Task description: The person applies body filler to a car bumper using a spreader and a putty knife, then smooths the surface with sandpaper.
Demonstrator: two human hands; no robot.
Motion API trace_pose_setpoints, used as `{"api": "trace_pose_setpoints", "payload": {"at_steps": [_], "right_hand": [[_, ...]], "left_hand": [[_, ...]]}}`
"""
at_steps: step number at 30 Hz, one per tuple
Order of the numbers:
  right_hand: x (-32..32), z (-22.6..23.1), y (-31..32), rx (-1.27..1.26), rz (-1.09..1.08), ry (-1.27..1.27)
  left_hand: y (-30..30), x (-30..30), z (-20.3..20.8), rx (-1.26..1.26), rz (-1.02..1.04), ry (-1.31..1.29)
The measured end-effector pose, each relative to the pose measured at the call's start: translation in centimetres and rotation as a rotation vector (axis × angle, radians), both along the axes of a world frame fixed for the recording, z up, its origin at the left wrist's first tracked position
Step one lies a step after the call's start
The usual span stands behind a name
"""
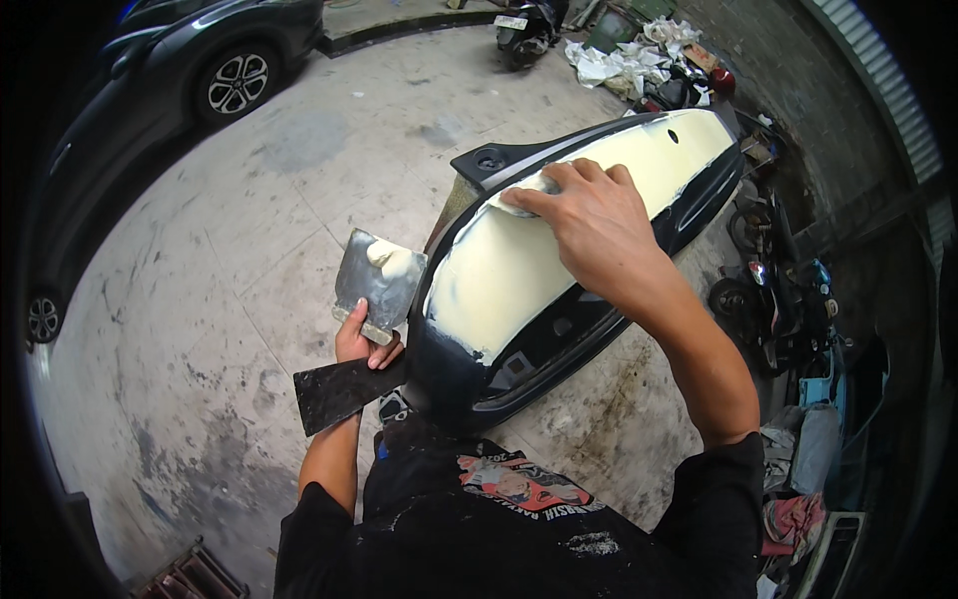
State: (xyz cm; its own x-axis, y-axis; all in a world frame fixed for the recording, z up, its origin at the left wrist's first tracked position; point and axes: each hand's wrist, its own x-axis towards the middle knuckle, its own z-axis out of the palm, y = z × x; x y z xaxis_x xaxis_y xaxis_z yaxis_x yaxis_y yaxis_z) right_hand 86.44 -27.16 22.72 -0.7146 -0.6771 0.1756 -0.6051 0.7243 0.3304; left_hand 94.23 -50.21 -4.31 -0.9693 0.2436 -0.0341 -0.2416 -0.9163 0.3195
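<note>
A dark car bumper [449, 374] lies lengthwise before me, its upper face coated with pale cream filler [519, 275]. My right hand [604, 230] pinches a thin, pale-smeared putty spreader [521, 197] against the coated face, near its left edge; the fingers partly hide it. To the left of the bumper, my left hand [361, 339] grips the lower edge of a grey putty board [367, 285]. A dollop of cream filler [394, 261] sits on that board. By the same hand's wrist is a flat black plate [334, 394]; how it is held cannot be made out.
A dark car [170, 75] stands at the far left on the stained concrete floor [249, 230]. A motorcycle [527, 35] and crumpled white paper [639, 58] are at the back. Motorcycles [768, 290] and rags [793, 524] line the right side.
</note>
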Motion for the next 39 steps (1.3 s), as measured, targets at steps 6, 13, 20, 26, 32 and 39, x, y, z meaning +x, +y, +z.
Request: {"api": "trace_pose_setpoints", "payload": {"at_steps": [6, 13, 20, 26, 32, 39], "right_hand": [[1.8, 0.2, -1.2, 0.057, -0.006, -0.075], [8.5, -0.5, 3.0, 0.052, 0.067, -0.103], [6.2, 1.1, 5.8, -0.003, 0.024, -0.013], [-0.9, 0.4, 4.0, -0.047, 0.056, 0.077], [-2.0, -0.8, 3.2, -0.044, 0.069, 0.078], [-1.5, -1.5, 3.5, -0.131, 0.083, 0.075]], "left_hand": [[0.5, 0.1, -0.1, -0.004, 0.038, -0.022], [0.7, 0.3, 1.0, -0.053, 0.099, -0.105], [0.6, 0.2, 0.6, -0.064, 0.111, -0.052], [0.9, 0.0, 0.6, -0.034, 0.094, 0.006], [0.7, 0.1, -0.8, -0.027, 0.1, 0.005], [0.5, 0.3, -1.5, -0.074, 0.102, 0.009]]}}
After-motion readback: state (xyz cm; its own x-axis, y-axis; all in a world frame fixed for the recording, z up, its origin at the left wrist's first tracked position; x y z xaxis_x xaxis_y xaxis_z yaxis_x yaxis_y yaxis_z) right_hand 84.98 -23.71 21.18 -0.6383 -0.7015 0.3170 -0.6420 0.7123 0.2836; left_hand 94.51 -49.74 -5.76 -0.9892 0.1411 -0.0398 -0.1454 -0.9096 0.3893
